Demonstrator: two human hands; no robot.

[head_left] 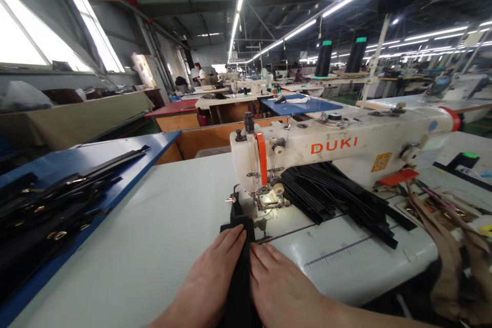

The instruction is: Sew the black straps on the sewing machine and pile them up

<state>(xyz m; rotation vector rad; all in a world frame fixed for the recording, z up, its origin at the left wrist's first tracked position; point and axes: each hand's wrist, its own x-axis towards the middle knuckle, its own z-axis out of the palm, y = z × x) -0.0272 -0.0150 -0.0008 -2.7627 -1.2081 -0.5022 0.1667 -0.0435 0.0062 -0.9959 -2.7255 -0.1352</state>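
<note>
A black strap [240, 287] runs from the near edge of the worktop toward the sewing machine [300, 143]. My left hand [209, 271] lies along its left side, fingers together and pressed on the strap. On the other side my right hand [282, 279] grips the right edge, its fingertips partly hidden. Beyond my fingers, the strap's far end carries a small metal clasp [230, 199], just left of the needle and presser foot [269, 200]. The part under my hands is hidden.
Several black strips [338, 195] lie in a pile under the machine arm. Black straps with metal fittings [57, 210] cover a blue table [154, 146] at left. Brown straps [448, 246] hang at right. Two black thread cones [323, 60] stand behind the machine.
</note>
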